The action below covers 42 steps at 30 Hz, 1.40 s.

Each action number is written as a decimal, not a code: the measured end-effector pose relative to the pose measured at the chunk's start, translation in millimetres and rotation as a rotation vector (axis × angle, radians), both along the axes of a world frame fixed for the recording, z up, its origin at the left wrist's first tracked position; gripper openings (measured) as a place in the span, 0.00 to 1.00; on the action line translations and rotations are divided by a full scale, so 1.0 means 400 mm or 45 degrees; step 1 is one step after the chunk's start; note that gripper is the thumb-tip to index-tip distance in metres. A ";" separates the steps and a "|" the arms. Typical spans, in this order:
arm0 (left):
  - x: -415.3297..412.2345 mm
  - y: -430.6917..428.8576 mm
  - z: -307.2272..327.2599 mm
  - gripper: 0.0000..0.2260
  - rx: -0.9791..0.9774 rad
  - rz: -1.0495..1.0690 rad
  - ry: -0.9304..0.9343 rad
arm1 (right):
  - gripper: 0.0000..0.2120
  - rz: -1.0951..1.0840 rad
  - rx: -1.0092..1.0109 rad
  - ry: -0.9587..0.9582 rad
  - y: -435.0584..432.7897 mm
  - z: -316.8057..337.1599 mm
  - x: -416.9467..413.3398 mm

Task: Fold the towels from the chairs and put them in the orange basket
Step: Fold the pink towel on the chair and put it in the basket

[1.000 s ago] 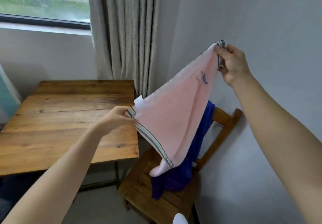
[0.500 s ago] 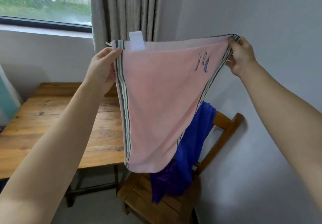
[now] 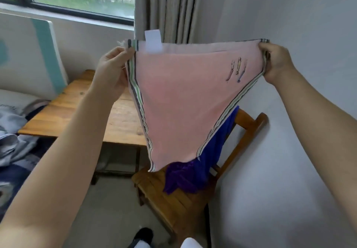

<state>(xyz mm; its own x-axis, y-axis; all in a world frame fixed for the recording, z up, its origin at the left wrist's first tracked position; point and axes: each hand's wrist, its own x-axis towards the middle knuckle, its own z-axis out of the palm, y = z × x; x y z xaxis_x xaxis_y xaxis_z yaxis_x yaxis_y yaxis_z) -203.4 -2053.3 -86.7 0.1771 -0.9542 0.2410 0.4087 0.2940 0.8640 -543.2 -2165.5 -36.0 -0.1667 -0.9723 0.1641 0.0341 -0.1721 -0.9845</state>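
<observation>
A pink towel (image 3: 185,101) with striped edges and a white label hangs spread out in the air in front of me. My left hand (image 3: 114,70) pinches its upper left corner. Its upper right corner is pinched by my right hand (image 3: 274,62). The towel's lower end hangs just above a wooden chair (image 3: 173,205) by the wall. A blue-purple towel (image 3: 195,172) lies draped over that chair's backrest and seat, partly hidden behind the pink towel. No orange basket is in view.
A wooden table (image 3: 81,112) stands to the left behind the towel, under a window with a grey curtain (image 3: 166,10). Bedding (image 3: 13,131) lies at the far left. A white wall closes off the right side. The floor in front of the chair is bare.
My left hand has lifted its corner from low by the table up level with my right hand, so the towel now hangs spread flat. The view has shifted left and back.
</observation>
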 end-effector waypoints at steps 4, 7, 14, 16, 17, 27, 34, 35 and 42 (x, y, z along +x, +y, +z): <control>-0.067 0.136 -0.107 0.12 0.195 0.068 -0.039 | 0.04 -0.044 0.164 0.034 0.107 -0.108 -0.040; -0.115 0.215 -0.203 0.10 0.408 0.096 -0.074 | 0.17 -0.125 0.283 -0.012 0.180 -0.192 -0.058; -0.187 0.354 -0.530 0.07 0.957 0.204 -0.214 | 0.09 -0.173 0.665 0.318 0.343 -0.492 -0.085; -0.216 0.397 -0.621 0.06 1.101 0.197 -0.233 | 0.06 -0.190 0.760 0.394 0.381 -0.590 -0.101; -0.229 0.417 -0.664 0.06 1.165 0.194 -0.236 | 0.05 -0.186 0.794 0.434 0.395 -0.634 -0.109; -0.279 0.450 -0.855 0.06 1.398 0.177 -0.238 | 0.14 -0.049 0.962 0.585 0.435 -0.817 -0.120; -0.261 0.395 -0.916 0.08 1.454 0.194 -0.184 | 0.16 -0.080 0.973 0.688 0.368 -0.877 -0.074; -0.256 0.389 -0.923 0.08 1.457 0.201 -0.182 | 0.17 -0.091 0.982 0.707 0.360 -0.890 -0.068; -0.186 0.274 -1.037 0.10 1.491 0.372 -0.191 | 0.04 -0.167 0.989 0.778 0.249 -1.020 -0.024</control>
